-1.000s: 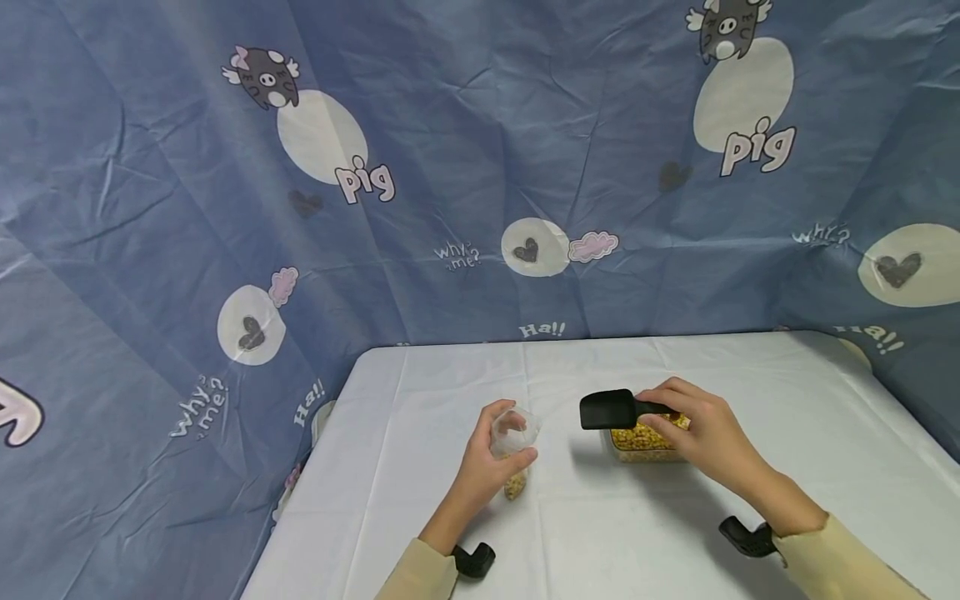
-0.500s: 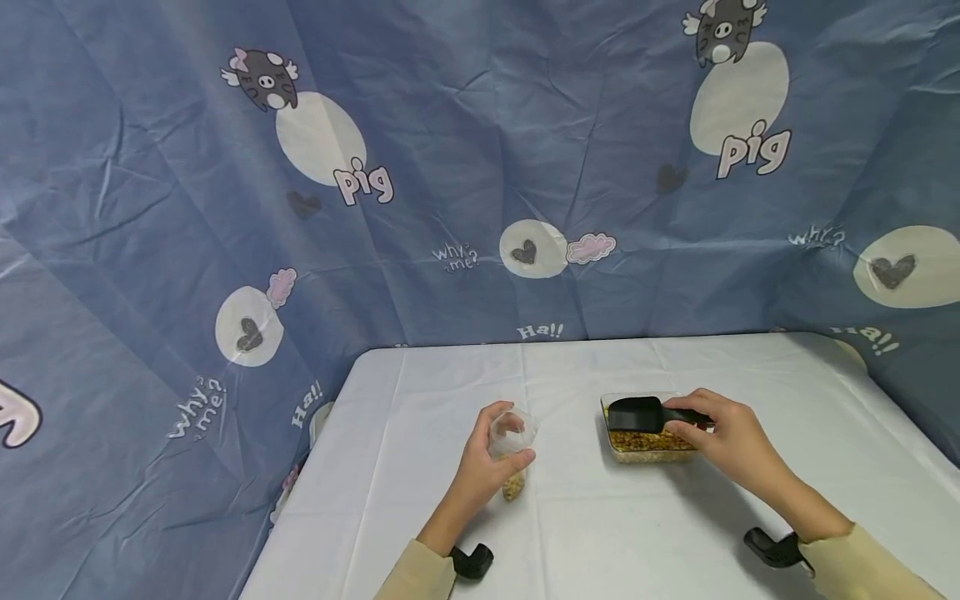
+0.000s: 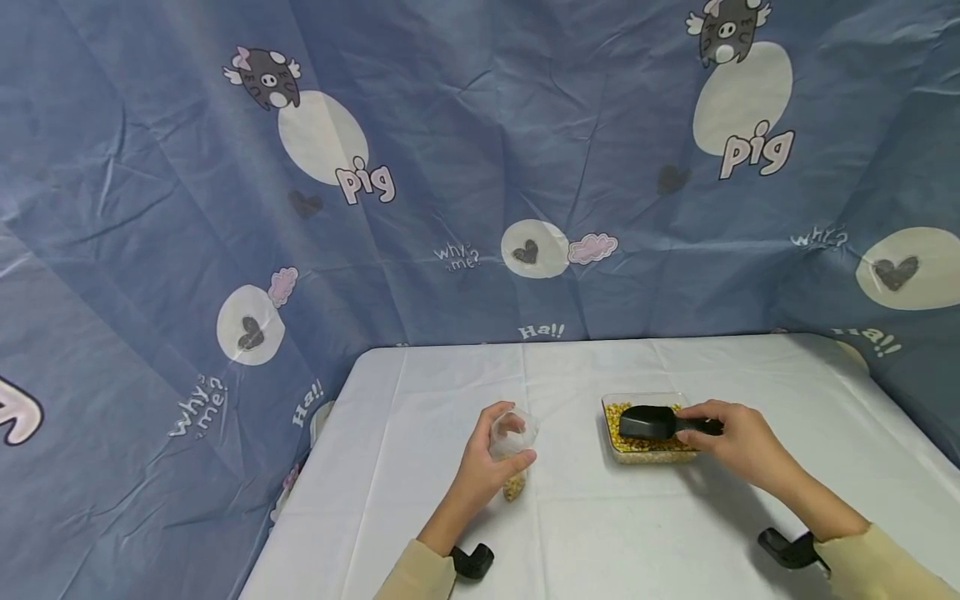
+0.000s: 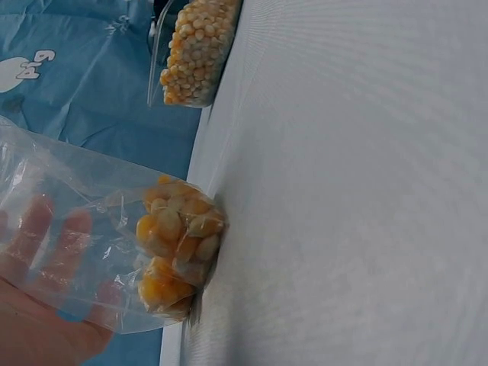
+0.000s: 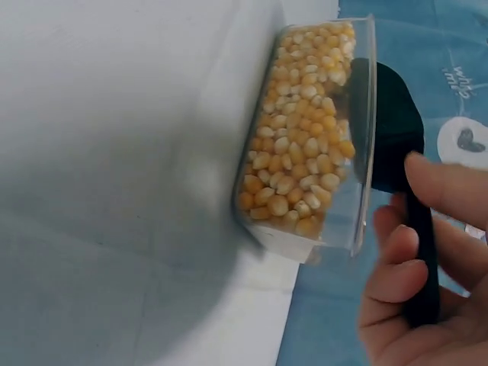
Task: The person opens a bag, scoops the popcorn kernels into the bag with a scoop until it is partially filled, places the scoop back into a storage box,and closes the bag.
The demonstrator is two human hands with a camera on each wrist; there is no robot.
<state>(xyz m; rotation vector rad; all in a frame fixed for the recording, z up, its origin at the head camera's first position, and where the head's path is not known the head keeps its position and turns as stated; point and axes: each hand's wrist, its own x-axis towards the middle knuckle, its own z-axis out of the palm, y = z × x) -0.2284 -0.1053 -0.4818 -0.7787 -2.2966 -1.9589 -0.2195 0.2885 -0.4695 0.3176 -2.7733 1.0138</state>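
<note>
My left hand (image 3: 474, 471) holds a clear plastic bag (image 3: 504, 442) upright with its mouth spread wide. In the left wrist view, a small heap of corn kernels (image 4: 179, 248) fills the bag's bottom, which stands at the tabletop. On the right, my right hand (image 3: 742, 442) grips a black scoop (image 3: 647, 422) by its handle, the thumb along the top. The scoop's blade dips below the rim of a clear rectangular container (image 3: 651, 458) in the head view. Corn kernels (image 5: 297, 152) fill much of that container, and the blade's front edge meets them in the right wrist view.
A white cloth (image 3: 420, 417) covers the table. Behind it hangs a blue curtain (image 3: 450, 167) with printed pigs. Black wrist mounts show at the left sleeve (image 3: 420, 571) and at the right sleeve (image 3: 870, 567).
My right hand has carried the scoop from above the container's left side rightward and down into it. The left hand and bag have stayed in place.
</note>
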